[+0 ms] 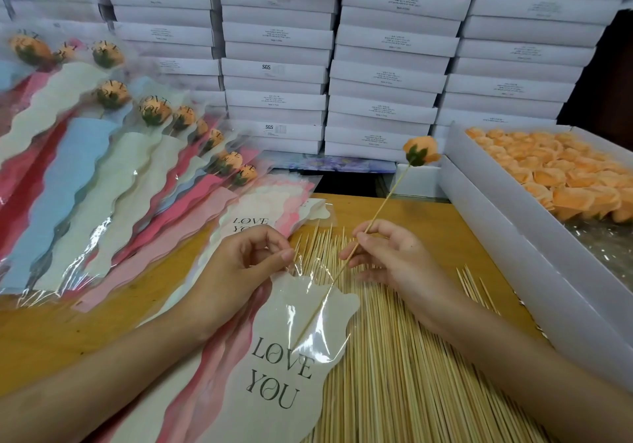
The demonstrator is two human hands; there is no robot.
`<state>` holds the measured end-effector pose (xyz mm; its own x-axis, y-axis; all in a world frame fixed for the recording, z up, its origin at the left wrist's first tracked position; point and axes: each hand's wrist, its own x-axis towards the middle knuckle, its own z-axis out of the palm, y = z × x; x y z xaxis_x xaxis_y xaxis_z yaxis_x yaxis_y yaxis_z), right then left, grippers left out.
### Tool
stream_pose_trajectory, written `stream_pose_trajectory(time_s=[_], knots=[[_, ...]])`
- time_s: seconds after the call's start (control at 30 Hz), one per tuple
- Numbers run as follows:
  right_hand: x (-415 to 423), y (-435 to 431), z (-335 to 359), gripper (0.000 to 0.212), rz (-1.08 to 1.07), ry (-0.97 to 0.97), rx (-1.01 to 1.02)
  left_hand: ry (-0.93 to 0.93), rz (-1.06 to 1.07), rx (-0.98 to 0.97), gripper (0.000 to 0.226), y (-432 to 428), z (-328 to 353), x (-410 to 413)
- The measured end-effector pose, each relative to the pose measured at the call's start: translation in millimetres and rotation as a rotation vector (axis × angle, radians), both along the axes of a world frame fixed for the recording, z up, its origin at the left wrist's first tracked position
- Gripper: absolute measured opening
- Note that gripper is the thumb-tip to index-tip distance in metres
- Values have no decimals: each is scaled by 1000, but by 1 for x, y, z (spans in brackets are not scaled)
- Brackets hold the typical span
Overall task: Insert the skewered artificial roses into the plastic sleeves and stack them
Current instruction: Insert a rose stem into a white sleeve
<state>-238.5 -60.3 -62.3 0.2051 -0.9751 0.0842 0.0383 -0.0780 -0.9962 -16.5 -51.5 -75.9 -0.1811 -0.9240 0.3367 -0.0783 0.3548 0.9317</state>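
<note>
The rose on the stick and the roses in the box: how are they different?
The skewered rose stands alone on a bamboo skewer in the right hand; the boxed roses lie packed together. The skewered rose shows a green base; boxed roses only petals. Both are peach-orange.

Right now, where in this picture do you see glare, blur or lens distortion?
Head view: glare streaks cross the clear sleeve. Head view: the finished roses at upper left look soft and hazy. Head view: the wide lens bows the box stacks toward the edges. Head view: the rose on the skewer in the right hand is fairly sharp; light is even, shadows weak.
</note>
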Motion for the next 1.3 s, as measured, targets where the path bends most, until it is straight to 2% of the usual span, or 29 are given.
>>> stream_pose_trajectory(time_s=[0.3,0.47,0.57,0.63,0.73,0.8,0.93,1.07,1.23,1.3], knots=[[7,10,3,12,133,53,38,6,11,18,12,0,-1,2],[7,9,1,9,115,37,15,47,35,26,20,2,2,2],[4,4,1,8,53,-34,5,120,-18,142,43,4,3,3],[2,1,0,10,-5,-75,-13,147,-70,265,51,4,4,1],[-3,-5,-1,12,-92,-118,-31,216,-217,417,27,8,6,-2],[-7,-8,-1,14,-142,-129,-37,229,-310,469,25,9,6,-2],[-11,-11,-1,17,-183,-109,-54,58,-445,433,21,11,7,0],[-11,-11,-1,19,-182,-65,-65,-145,-378,348,20,9,2,2],[-10,-11,-3,23,-141,16,-81,-237,-284,301,37,9,1,2],[-10,-12,-3,21,-113,30,-84,-222,-325,311,33,12,5,0]])
